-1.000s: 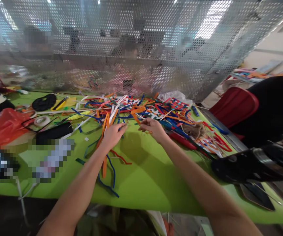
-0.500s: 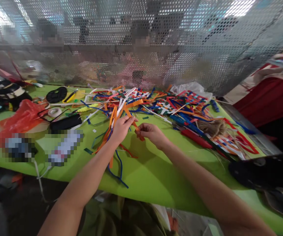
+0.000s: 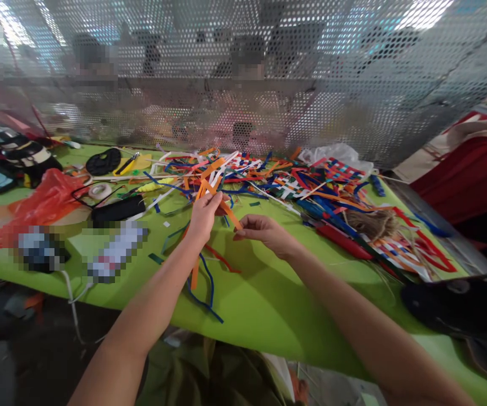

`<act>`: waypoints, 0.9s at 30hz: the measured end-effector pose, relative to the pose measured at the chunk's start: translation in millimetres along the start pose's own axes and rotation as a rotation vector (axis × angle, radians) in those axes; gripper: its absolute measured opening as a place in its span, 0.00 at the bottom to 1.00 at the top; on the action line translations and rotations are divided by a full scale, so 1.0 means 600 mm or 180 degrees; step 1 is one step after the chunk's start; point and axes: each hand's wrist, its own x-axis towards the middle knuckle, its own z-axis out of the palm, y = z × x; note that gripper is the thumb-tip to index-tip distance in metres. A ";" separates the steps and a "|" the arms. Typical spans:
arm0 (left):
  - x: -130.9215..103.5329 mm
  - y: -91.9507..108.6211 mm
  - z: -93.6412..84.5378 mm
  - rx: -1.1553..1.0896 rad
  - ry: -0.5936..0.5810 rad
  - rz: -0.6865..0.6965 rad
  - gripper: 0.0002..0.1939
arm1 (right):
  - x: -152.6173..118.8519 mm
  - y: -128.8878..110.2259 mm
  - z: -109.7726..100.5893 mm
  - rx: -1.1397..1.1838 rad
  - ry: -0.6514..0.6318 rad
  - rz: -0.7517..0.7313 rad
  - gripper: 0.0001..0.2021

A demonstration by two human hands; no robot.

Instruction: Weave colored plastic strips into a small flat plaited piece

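Note:
My left hand [image 3: 203, 217] is raised over the green table [image 3: 260, 293] and pinches an orange strip [image 3: 226, 211] that slants down to the right. My right hand [image 3: 264, 231] is just right of it, fingers curled at the strip's lower end. Behind both hands lies a heap of coloured strips [image 3: 268, 175] in orange, blue, red and white. More loose orange and blue strips [image 3: 203, 282] trail on the table beneath my left wrist.
A perforated metal screen [image 3: 243, 84] closes the far side, with people blurred behind it. At left lie a red plastic bag [image 3: 44, 200], a tape roll [image 3: 99, 190] and a black case [image 3: 116, 210]. A woven mat [image 3: 332, 169] and fibre bundle [image 3: 372, 223] lie at right.
My left hand has risen from the table, lifting the orange strip out of the heap. My right hand has drawn back toward me and stays at the strip's lower end.

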 end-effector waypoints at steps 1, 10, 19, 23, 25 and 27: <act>0.000 0.002 0.000 -0.0023 0.0013 -0.0003 0.13 | 0.000 -0.001 -0.001 0.0022 0.0009 -0.0002 0.18; -0.009 0.008 0.007 -0.0210 -0.0059 -0.0077 0.14 | 0.010 0.013 -0.008 -0.0149 0.0430 -0.0173 0.10; -0.009 0.008 0.005 -0.0960 -0.0008 -0.0319 0.17 | 0.019 0.026 -0.005 -0.0279 0.0807 -0.0360 0.09; 0.002 0.013 -0.006 -0.0969 0.0257 -0.0355 0.16 | 0.015 0.021 -0.010 -0.0232 0.0680 -0.0379 0.11; 0.004 0.014 -0.007 -0.0951 0.0285 -0.0387 0.15 | 0.015 0.020 -0.012 -0.0225 0.0661 -0.0385 0.10; 0.000 0.014 -0.004 -0.0991 0.0203 -0.0385 0.15 | 0.016 0.020 -0.014 -0.0225 0.0734 -0.0391 0.09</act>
